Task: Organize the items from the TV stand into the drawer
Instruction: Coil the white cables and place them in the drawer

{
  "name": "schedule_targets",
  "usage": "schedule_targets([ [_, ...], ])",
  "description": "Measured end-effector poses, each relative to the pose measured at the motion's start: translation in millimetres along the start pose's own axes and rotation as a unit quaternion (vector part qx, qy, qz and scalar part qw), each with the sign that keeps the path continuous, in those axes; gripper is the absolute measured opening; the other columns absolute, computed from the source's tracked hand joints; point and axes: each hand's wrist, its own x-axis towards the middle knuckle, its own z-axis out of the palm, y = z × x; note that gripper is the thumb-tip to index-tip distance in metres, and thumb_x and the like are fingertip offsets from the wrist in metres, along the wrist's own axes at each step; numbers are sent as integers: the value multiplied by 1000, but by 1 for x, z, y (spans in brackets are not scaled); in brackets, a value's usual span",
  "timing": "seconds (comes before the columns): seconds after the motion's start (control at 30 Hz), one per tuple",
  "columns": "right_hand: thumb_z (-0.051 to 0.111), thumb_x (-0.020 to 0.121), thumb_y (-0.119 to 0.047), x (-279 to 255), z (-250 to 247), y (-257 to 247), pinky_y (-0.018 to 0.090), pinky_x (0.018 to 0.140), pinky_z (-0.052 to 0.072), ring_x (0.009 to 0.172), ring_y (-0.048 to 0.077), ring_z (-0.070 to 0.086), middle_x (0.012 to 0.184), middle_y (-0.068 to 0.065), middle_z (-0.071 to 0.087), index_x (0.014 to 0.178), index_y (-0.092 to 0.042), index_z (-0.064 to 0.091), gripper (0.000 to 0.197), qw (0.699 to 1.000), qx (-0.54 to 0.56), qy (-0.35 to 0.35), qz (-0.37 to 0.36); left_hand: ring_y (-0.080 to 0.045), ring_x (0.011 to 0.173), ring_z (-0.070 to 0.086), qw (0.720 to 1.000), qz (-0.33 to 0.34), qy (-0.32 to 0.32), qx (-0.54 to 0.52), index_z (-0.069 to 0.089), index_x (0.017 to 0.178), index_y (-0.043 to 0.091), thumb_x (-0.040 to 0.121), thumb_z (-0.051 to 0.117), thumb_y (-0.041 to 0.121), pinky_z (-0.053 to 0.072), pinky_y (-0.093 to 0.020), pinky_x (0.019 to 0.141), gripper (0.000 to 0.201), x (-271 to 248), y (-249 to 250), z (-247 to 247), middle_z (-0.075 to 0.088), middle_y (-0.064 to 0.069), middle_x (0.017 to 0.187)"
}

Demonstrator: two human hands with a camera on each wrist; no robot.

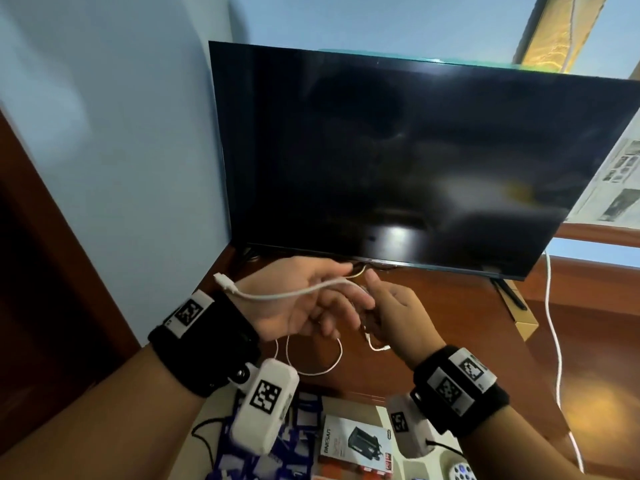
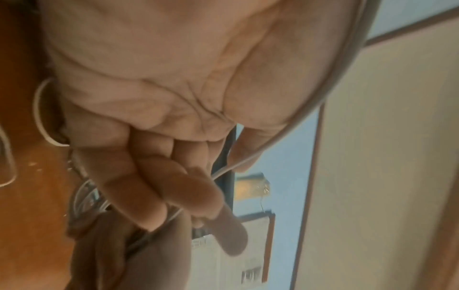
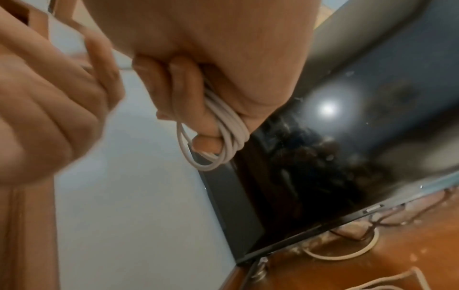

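My right hand [image 1: 398, 313] is clenched around a coiled white cable [image 3: 228, 137], its loops wrapped over my curled fingers [image 3: 174, 94], held above the desk [image 1: 450, 327] just in front of the TV [image 1: 398, 157]. My left hand [image 1: 304, 299] pinches the cable's free end between thumb and fingertips, and the plug [image 1: 223, 282] sticks out past my wrist. A second white cable [image 1: 311, 358] lies looped on the desk beneath both hands.
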Motion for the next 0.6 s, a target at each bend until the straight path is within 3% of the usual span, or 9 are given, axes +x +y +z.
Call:
schedule_targets([
  [0.07, 44, 104, -52, -4, 1, -10, 22, 42, 25, 39, 13, 30, 45, -3, 37, 51, -20, 53, 62, 999, 24, 7, 26, -15, 63, 56, 994, -5, 31, -103, 70, 125, -5, 99, 50, 46, 52, -30, 72, 60, 6, -7, -15, 73, -8, 86],
  [0.17, 55, 97, -54, -8, -6, -21, 24, 45, 22, 39, 15, 27, 46, 1, 36, 60, -16, 56, 53, 995, 85, -40, 40, -14, 68, 62, 968, 5, 93, -234, 70, 127, 1, 104, 49, 44, 58, -31, 71, 54, 17, -28, -38, 76, -7, 97],
  [0.23, 65, 90, -48, -9, -10, -24, 25, 45, 21, 40, 15, 28, 48, 2, 38, 60, -17, 59, 43, 992, 105, -58, 29, -15, 68, 64, 957, 12, 135, -256, 70, 127, 1, 104, 53, 39, 59, -30, 70, 47, 25, -45, -50, 77, -9, 102],
  [0.33, 71, 90, -45, -4, -12, -22, 35, 50, 20, 42, 17, 23, 47, 1, 31, 54, -21, 53, 47, 989, 141, -26, 19, -13, 65, 61, 972, -33, 230, -27, 71, 121, 2, 105, 57, 32, 54, -27, 70, 37, 32, -75, -57, 79, -10, 98],
  [0.4, 71, 88, -55, 0, -13, -21, 45, 59, 22, 46, 19, 22, 50, 2, 29, 56, -23, 44, 52, 990, 139, 13, 20, -13, 67, 61, 949, -38, 298, 100, 71, 116, 5, 108, 51, 33, 51, -29, 71, 36, 35, -89, -59, 80, -7, 96],
  [0.47, 69, 82, -64, 5, -14, -18, 45, 62, 27, 50, 20, 24, 52, 2, 30, 58, -24, 41, 54, 992, 105, 55, 31, -16, 80, 67, 921, 15, 375, 104, 71, 114, 13, 111, 40, 40, 52, -30, 73, 40, 33, -91, -59, 79, -6, 103],
  [0.53, 65, 80, -69, 8, -13, -17, 44, 61, 28, 51, 20, 25, 53, 1, 31, 60, -23, 41, 56, 993, 80, 76, 45, -13, 106, 66, 884, 113, 429, 149, 66, 125, 27, 108, 31, 56, 54, -33, 88, 48, 25, -82, -56, 72, 6, 118],
  [0.6, 62, 79, -73, 9, -9, -16, 44, 62, 30, 54, 23, 27, 54, 2, 32, 63, -22, 43, 57, 993, 62, 78, 60, 2, 123, 55, 874, 222, 357, 243, 54, 140, 41, 99, 27, 74, 47, -29, 100, 60, 16, -69, -45, 58, 21, 135],
])
